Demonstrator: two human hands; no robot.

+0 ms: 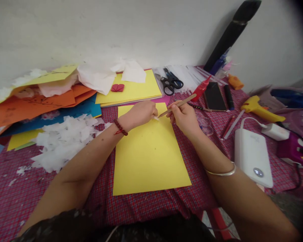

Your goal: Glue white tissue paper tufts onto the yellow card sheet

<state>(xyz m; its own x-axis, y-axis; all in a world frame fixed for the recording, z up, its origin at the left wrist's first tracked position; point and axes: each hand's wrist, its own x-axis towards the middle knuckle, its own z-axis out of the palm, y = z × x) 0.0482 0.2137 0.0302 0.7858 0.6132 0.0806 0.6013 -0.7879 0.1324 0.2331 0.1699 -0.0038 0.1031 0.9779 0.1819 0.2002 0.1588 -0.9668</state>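
A yellow sheet of paper (148,158) lies flat in front of me on the red checked cloth (22,198). My left hand (140,112) rests over its far edge, fingers pinched on a small white scrap of paper (156,118). My right hand (183,116) is closed round a thin wooden stick (178,105), whose tip points at the white scrap between the two hands. A red bead bracelet sits on my left wrist and a silver bangle on my right forearm.
A heap of torn white paper (63,141) lies left. Orange, blue and yellow sheets (40,101) are stacked beyond, with a red paper heart (117,87). Scissors (169,82), a dark phone (214,96), a yellow glue gun (257,107) and a white power bank (252,156) sit right.
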